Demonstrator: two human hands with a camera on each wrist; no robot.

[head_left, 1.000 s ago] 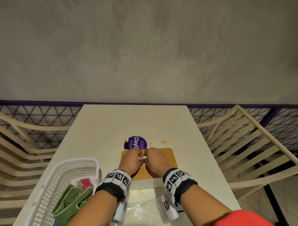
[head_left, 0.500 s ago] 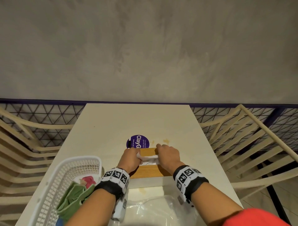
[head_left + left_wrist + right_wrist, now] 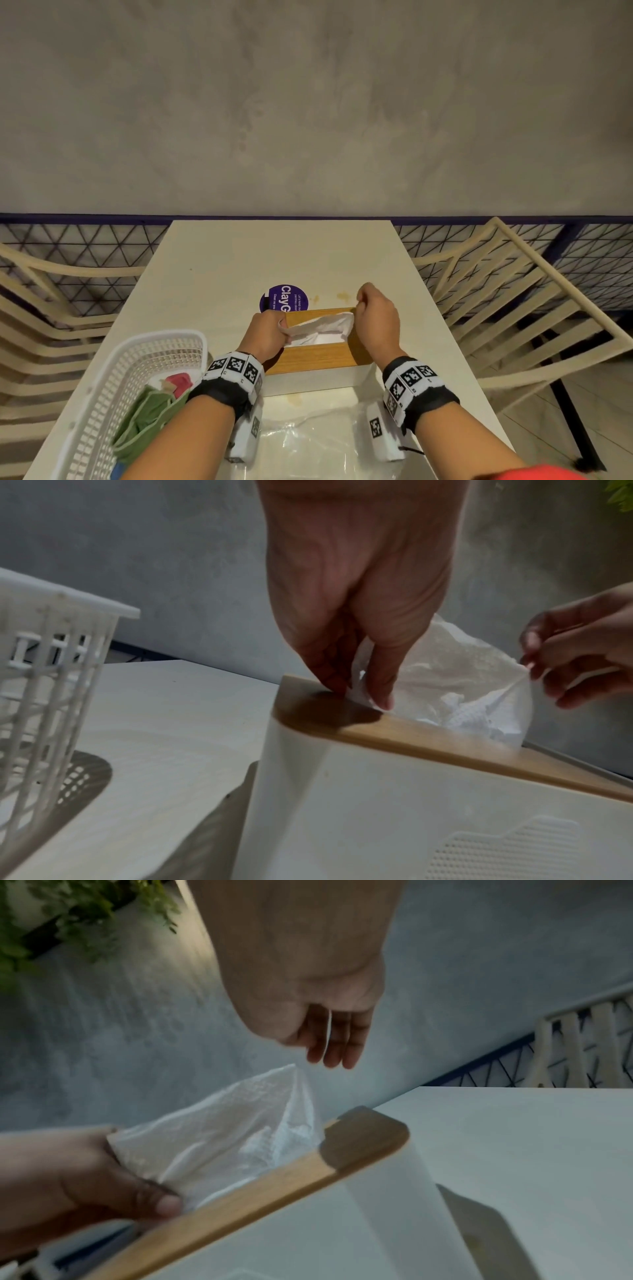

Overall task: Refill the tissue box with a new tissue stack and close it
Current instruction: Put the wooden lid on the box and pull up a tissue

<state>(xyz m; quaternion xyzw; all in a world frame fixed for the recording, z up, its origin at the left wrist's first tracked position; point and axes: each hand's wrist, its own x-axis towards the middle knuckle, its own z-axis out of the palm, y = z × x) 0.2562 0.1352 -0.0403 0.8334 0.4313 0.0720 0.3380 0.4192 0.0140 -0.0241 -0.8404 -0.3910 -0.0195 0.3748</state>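
— Where's the tissue box [image 3: 318, 356] sitting right now?

— On the cream worktop [image 3: 239, 260], white body, wooden lid [image 3: 315, 358] on top, just this side of a purple round sticker [image 3: 284, 298]. A white tissue [image 3: 322, 327] stands out of the slot in the lid.

— And the hands?

— Left hand [image 3: 266, 337] at the left end of the slot, its grip pinching the tissue's corner down by the wood. Right hand [image 3: 376, 322] at the other end and raised — thumb and forefinger pinch the opposite corner, so the sheet stretches between them.

— Anything else around?

— A white plastic basket [image 3: 113, 383] to the left with green cloth [image 3: 147, 421] in it, and clear plastic wrap [image 3: 308, 442] on the worktop's near edge.
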